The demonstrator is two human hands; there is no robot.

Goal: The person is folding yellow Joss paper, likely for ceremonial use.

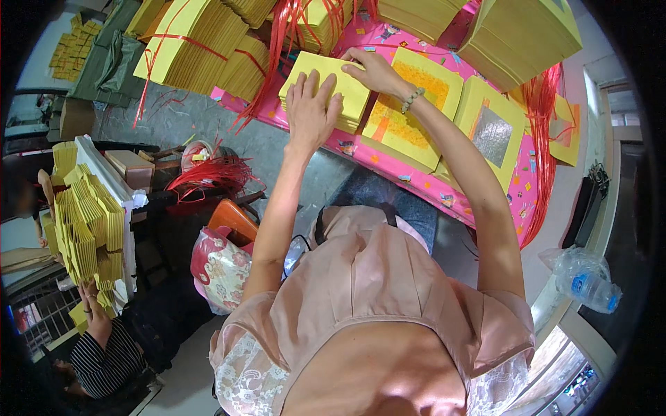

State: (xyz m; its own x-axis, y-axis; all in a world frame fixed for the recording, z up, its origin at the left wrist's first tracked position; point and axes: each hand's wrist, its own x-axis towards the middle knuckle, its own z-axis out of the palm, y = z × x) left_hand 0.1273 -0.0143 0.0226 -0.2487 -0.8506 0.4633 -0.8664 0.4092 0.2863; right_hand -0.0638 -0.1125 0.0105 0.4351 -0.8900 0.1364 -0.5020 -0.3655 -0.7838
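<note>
A squared stack of yellow paper (354,97) sits near the front edge of the table, under both my hands. My left hand (310,107) lies flat on its top, fingers slightly spread and pointing away from me. With a bead bracelet on the wrist, my right hand (378,71) is at the far right corner of the same stack. Its thumb rests over the top and its fingers bend along the far edge, partly hidden. Just right of it lies a yellow stack with an orange-printed top (416,90), then another with a silver square (491,128).
A pink patterned cloth (423,187) covers the table. Tall yellow paper stacks (201,48) stand behind, some tied with red ribbon. Red strips (544,152) hang at the right. On the left, a person (104,347) handles folded yellow paper (87,218). A plastic bottle (590,288) lies at far right.
</note>
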